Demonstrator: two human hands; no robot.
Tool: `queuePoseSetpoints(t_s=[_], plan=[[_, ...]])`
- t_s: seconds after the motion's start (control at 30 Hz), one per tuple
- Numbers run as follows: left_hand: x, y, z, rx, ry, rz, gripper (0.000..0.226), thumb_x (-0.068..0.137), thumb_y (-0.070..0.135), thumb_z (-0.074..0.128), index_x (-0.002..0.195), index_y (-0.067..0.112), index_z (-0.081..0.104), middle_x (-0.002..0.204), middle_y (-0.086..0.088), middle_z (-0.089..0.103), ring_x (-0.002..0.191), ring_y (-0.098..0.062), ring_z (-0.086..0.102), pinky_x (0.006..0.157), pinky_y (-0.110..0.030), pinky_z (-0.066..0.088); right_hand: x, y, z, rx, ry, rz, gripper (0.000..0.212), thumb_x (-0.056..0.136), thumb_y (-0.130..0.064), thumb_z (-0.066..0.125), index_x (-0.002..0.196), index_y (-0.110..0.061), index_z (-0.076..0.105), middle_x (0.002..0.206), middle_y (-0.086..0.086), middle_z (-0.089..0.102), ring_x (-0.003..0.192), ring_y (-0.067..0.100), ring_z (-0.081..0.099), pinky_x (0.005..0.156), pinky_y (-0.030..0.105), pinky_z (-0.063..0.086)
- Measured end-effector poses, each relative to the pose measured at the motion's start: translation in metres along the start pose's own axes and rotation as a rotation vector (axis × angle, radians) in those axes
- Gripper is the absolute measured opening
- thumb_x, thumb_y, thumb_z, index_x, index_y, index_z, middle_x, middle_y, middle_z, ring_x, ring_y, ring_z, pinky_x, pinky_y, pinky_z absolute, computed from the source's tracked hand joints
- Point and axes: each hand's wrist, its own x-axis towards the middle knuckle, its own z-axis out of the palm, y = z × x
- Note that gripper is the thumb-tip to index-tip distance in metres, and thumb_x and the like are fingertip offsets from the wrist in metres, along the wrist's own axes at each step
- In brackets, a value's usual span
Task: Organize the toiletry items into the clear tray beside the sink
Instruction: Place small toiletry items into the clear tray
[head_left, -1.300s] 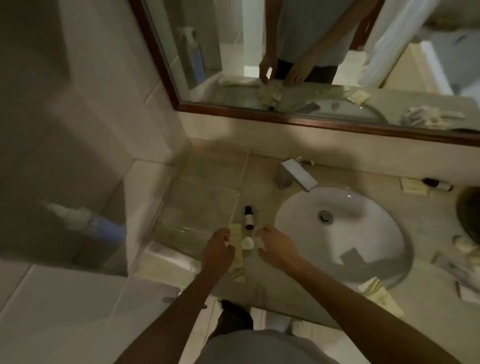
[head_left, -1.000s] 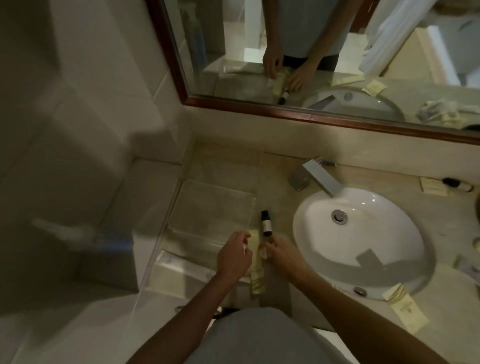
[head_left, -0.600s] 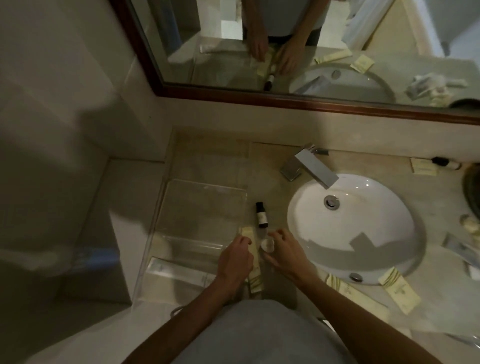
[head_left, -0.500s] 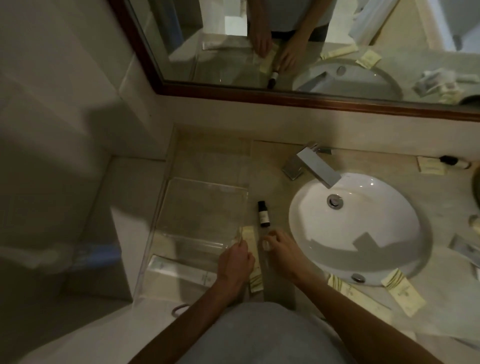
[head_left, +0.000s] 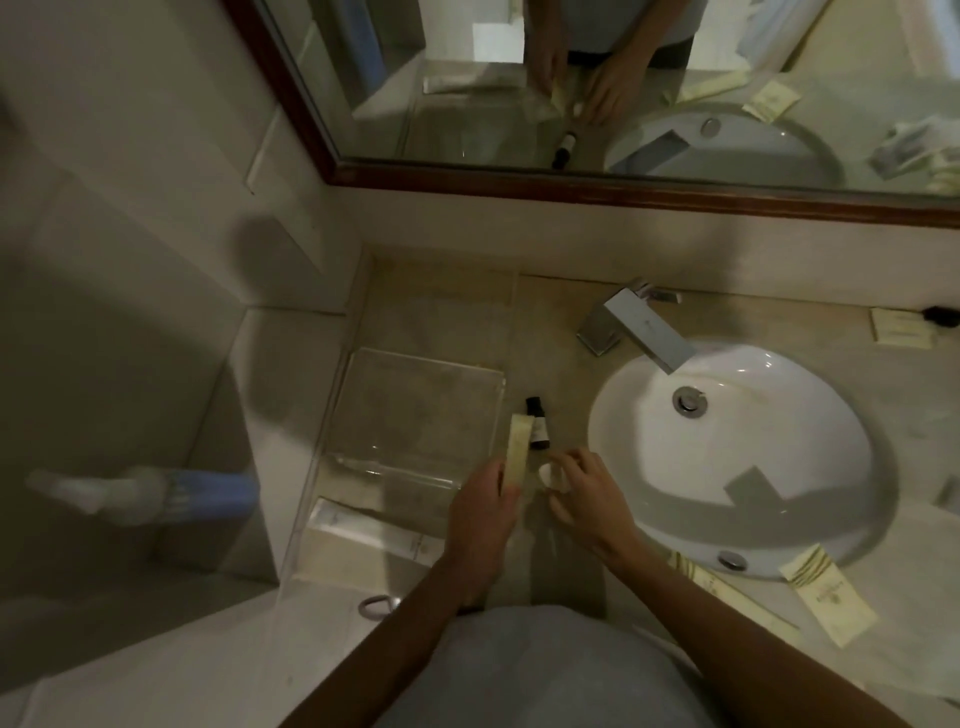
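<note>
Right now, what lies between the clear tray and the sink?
In the head view, a small dark bottle lies on the counter between the tray and the sink, beside the sachet in the left hand.

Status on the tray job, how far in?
Early. Done: one pale flat packet seems to sit at the clear tray's near end. In hand: the left hand grips a cream tube; the right hand closes on a small white round item. Left: the dark bottle beside the tray and sachets around the sink.
</note>
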Motion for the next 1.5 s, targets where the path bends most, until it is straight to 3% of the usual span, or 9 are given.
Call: queuePoseSetpoints(t_s=[0.2,0.4,0.53,0.63,0.77,0.93,1.13,1.3,1.5], plan=[[0.075,-0.047,-0.107,0.342,0.189,0.294,0.026,0.096,0.016,0.049,0.119,0.015,0.062,0.102,-0.009,0.068,0.09,-0.028,0.062,0.077,-0.036,0.05,0.026,-0.041,0.001,-0.049,0.017,-0.038,0.045,0.087,-0.055,0.059,0.113,-0.019,0.063,0.111,0.002,0.062,0.094,0.02,0.061,0.078,0.036,0.053],[0.126,-0.091,-0.143,0.755,-0.195,0.203,0.028,0.085,0.028,0.061,0.111,0.02,0.065,0.109,-0.009,0.067,0.108,-0.032,0.059,0.09,-0.04,0.042,0.064,-0.101,0.021,-0.169,0.064,-0.101,0.043,0.088,-0.055,0.06,0.11,-0.019,0.068,0.111,0.001,0.063,0.098,0.017,0.054,0.083,0.031,0.045],[0.126,-0.112,-0.139,0.482,-0.153,0.231,0.03,0.077,0.031,0.048,0.096,0.022,0.069,0.097,-0.007,0.068,0.093,-0.031,0.064,0.08,-0.04,0.05,0.075,-0.112,0.037,-0.374,-0.025,-0.067,0.043,0.089,-0.055,0.057,0.108,-0.018,0.07,0.112,0.004,0.059,0.103,0.021,0.047,0.091,0.037,0.043],[0.128,-0.128,-0.134,0.424,-0.137,0.306,0.021,0.076,0.03,0.053,0.091,0.029,0.068,0.093,0.002,0.06,0.09,-0.023,0.06,0.079,-0.041,0.049,0.079,-0.111,0.035,-0.447,-0.063,-0.037,0.04,0.086,-0.051,0.062,0.112,-0.02,0.069,0.121,0.005,0.054,0.113,0.025,0.042,0.101,0.044,0.035],[0.127,-0.133,-0.129,0.343,-0.14,0.309,0.023,0.079,0.007,0.065,0.093,0.025,0.068,0.096,0.0,0.057,0.092,-0.023,0.056,0.077,-0.039,0.051,0.088,-0.109,0.022,-0.489,-0.144,-0.044,0.048,0.079,-0.053,0.069,0.118,-0.024,0.066,0.131,0.004,0.048,0.122,0.026,0.037,0.106,0.049,0.032],[0.117,-0.11,-0.116,0.405,-0.009,0.326,0.03,0.074,0.014,0.058,0.103,0.019,0.066,0.104,-0.004,0.058,0.098,-0.025,0.053,0.083,-0.038,0.049,0.081,-0.075,-0.012,-0.322,0.195,0.024,0.032,0.091,-0.031,0.061,0.121,-0.022,0.059,0.124,0.004,0.056,0.11,0.022,0.052,0.093,0.039,0.048],[0.099,-0.068,-0.069,0.33,-0.238,0.426,0.03,0.092,0.03,0.055,0.119,0.02,0.062,0.117,-0.003,0.057,0.104,-0.02,0.056,0.082,-0.031,0.047,0.07,-0.041,-0.028,-0.511,-0.281,-0.166,0.053,0.088,-0.011,0.064,0.138,-0.024,0.052,0.159,0.002,0.026,0.145,0.027,0.024,0.112,0.042,0.035],[0.1,-0.072,-0.061,0.298,-0.287,0.431,0.025,0.093,0.025,0.055,0.116,0.022,0.064,0.107,-0.001,0.057,0.091,-0.019,0.059,0.075,-0.03,0.049,0.074,-0.033,-0.024,-0.533,-0.229,-0.147,0.047,0.087,-0.015,0.066,0.133,-0.024,0.055,0.147,0.004,0.041,0.129,0.025,0.041,0.095,0.036,0.051],[0.108,-0.073,-0.059,0.371,-0.326,0.431,0.031,0.089,0.036,0.054,0.116,0.025,0.065,0.11,-0.001,0.059,0.1,-0.019,0.056,0.081,-0.034,0.05,0.088,-0.052,-0.02,-0.403,0.073,-0.165,0.042,0.093,-0.033,0.062,0.132,-0.021,0.052,0.124,0.006,0.059,0.106,0.023,0.056,0.088,0.037,0.051]])
